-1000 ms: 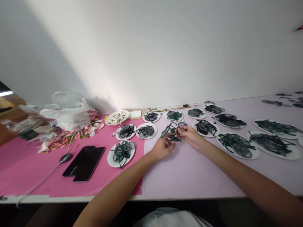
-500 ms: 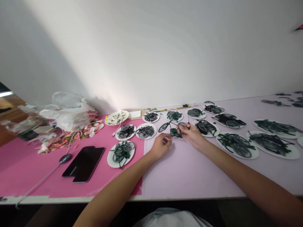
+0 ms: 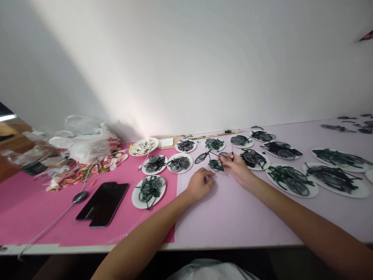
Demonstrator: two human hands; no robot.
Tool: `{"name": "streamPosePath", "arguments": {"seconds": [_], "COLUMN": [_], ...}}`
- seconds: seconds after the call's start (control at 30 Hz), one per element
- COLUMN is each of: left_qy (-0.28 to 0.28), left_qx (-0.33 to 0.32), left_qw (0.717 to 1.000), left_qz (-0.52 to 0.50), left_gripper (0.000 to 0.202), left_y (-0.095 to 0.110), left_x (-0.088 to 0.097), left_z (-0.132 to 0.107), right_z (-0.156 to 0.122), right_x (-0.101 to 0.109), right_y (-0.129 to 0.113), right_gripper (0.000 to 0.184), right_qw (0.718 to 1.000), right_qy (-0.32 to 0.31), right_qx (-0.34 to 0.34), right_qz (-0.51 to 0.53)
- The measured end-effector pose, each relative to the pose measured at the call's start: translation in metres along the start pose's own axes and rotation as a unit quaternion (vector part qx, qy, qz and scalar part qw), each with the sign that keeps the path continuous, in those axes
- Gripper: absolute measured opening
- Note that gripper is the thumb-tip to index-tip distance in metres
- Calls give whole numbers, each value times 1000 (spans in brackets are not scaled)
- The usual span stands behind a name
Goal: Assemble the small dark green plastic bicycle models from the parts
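In my right hand [image 3: 233, 165] is a small toy bicycle [image 3: 212, 158], gripped near its rear wheel between thumb and fingers. The toy has a dark frame, grey spoked wheels and a green part low on its side, and its front wheel points left. A thin dark rod [image 3: 232, 149] sticks up at the right fingers; I cannot tell what it is. Just below the bicycle, my left hand [image 3: 201, 182] rests at the table, its fingers loosely curled with a gap to the thumb and nothing visible in them.
White plates of dark bicycle parts, such as the near-left plate [image 3: 136, 204], flank my hands. A bowl of small pale pieces [image 3: 143, 147] stands behind. Leftward lie two phones [image 3: 109, 202], a corded grey device [image 3: 80, 197], petals [image 3: 72, 177] and a plastic bag [image 3: 84, 144]. A wall [image 3: 186, 70] borders the table.
My left hand has drawn slightly down and away from the bicycle's lower part. My right hand keeps its hold on the bicycle, nearly in the same place.
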State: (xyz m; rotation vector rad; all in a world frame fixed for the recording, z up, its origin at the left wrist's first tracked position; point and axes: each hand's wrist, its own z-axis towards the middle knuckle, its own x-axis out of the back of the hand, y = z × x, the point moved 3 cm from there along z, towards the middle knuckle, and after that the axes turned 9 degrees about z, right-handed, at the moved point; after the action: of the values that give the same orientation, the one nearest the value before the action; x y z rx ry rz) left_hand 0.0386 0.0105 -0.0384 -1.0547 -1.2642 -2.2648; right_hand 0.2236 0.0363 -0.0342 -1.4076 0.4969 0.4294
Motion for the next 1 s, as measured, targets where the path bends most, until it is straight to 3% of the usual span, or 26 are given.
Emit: {"name": "streamPosePath", "arguments": {"seconds": [0.23, 0.6, 0.87, 1.0], "left_qy": [-7, 76, 98, 85], "left_qx": [-62, 15, -33, -36], "left_qw": [998, 997, 995, 996], "left_qz": [-25, -9, -17, -14], "left_gripper": [22, 17, 48, 41], "left_y": [11, 0, 6, 3], "left_x": [4, 10, 16, 11], "left_z": [-3, 1, -1, 0], "right_z": [-1, -8, -24, -28], "right_x": [-1, -10, -23, -27], "right_y": [3, -3, -6, -5], "right_gripper": [72, 68, 51, 46], "right_qw": [998, 987, 926, 907], "right_qy": [9, 18, -47, -59], "right_qx": [39, 92, 239, 248], "right_qz": [-40, -127, -288, -336]}}
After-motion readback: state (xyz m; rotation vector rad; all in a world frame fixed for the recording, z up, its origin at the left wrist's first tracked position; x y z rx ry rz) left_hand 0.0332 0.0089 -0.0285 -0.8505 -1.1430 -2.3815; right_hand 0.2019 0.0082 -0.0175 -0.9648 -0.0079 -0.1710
